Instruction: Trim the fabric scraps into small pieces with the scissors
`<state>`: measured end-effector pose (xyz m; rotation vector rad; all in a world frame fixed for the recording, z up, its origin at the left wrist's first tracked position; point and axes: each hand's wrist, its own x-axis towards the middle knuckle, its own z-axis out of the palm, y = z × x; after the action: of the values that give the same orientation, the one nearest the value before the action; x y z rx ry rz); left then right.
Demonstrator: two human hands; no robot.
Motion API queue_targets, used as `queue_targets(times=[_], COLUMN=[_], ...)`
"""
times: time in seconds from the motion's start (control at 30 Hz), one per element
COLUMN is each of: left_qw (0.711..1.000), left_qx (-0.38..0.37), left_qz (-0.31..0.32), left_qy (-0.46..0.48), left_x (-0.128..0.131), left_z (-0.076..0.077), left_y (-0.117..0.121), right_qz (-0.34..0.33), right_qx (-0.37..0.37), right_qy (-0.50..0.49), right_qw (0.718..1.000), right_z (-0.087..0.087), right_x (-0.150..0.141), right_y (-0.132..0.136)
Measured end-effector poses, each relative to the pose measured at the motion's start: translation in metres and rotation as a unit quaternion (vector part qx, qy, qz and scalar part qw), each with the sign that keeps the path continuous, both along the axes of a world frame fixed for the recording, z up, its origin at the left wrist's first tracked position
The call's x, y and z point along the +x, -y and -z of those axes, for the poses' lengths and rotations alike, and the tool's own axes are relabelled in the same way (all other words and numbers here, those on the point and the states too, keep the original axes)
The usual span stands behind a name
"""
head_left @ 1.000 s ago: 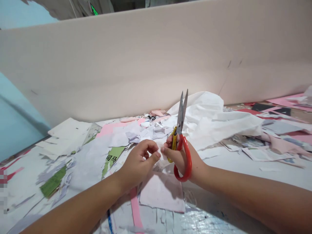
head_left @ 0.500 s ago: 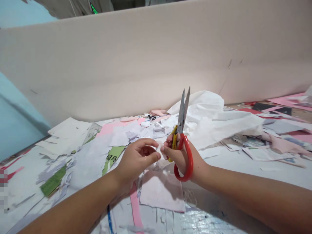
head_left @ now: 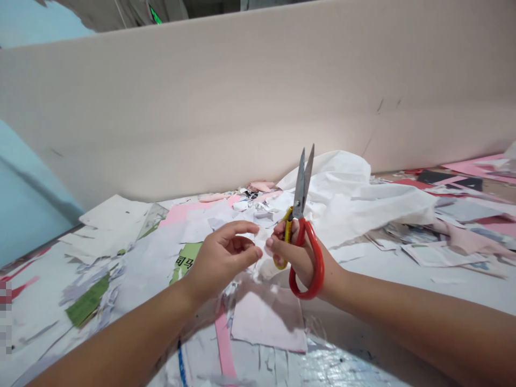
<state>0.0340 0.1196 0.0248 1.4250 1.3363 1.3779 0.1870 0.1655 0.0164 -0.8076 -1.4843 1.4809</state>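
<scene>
My right hand [head_left: 296, 252] is closed around a pair of scissors [head_left: 307, 263] with red handles. The blades point upward and stand slightly apart. A yellow strip with dark marks [head_left: 287, 231] runs along the finger side of the handles; whether it belongs to the scissors I cannot tell. My left hand [head_left: 228, 255] is held just to the left, fingers curled and the index fingertip apart from the thumb, with nothing I can make out between them. Below both hands lies a pale pink square piece [head_left: 268, 317], fabric or paper. Whitish scraps show behind the fingertips.
Crumpled white sheeting [head_left: 346, 199] lies behind the scissors against a beige partition [head_left: 242, 107]. Torn paper scraps cover the table, among them a green printed piece [head_left: 91, 301], a pink strip [head_left: 223, 344] and stacked white sheets [head_left: 116, 223]. More scraps [head_left: 443, 252] spread at right.
My left hand has shifted slightly up and left, its thumb and index fingertip drawing away from my right hand. The scissors' handles have swung slightly to the right.
</scene>
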Motion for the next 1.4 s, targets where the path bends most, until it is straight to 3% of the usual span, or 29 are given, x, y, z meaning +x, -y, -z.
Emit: queue_targets(times=[0.23,0.33,0.43,0.53,0.7,0.87,1.1,1.23,1.4], left_qw=[0.992,0.986,0.983,0.982,0.983,0.981,0.977,0.976,0.971], left_qx=[0.095,0.132,0.149,0.153,0.142,0.147,0.15,0.156,0.164], left_qz=[-0.07,-0.09,-0.095,-0.102,-0.107,-0.117,-0.137,-0.145,-0.167], left_qy=[0.039,0.052,0.057,0.054,0.047,0.052,0.058,0.054,0.045], left_x=[-0.019,-0.024,-0.027,-0.027,-0.025,-0.028,-0.028,-0.027,-0.026], left_z=[-0.027,-0.035,-0.039,-0.041,-0.04,-0.04,-0.042,-0.045,-0.046], left_y=[-0.001,-0.001,-0.001,0.0,0.001,0.001,-0.001,0.0,0.001], right_qz=[-0.115,-0.108,-0.085,-0.101,-0.193,-0.228,-0.256,-0.268,-0.322], right_qx=[0.078,0.114,0.104,0.101,0.04,-0.016,-0.09,-0.078,-0.01], right_qy=[0.132,0.109,0.058,0.06,0.087,0.145,0.02,0.045,0.192], right_qw=[0.981,0.981,0.989,0.988,0.977,0.963,0.962,0.959,0.927], right_z=[0.002,0.014,0.02,0.012,-0.008,-0.01,-0.002,-0.001,-0.018], right_x=[0.005,0.002,-0.001,-0.001,0.005,0.01,0.006,0.012,0.019], right_y=[0.012,0.015,0.013,0.01,0.008,0.006,0.007,0.006,0.015])
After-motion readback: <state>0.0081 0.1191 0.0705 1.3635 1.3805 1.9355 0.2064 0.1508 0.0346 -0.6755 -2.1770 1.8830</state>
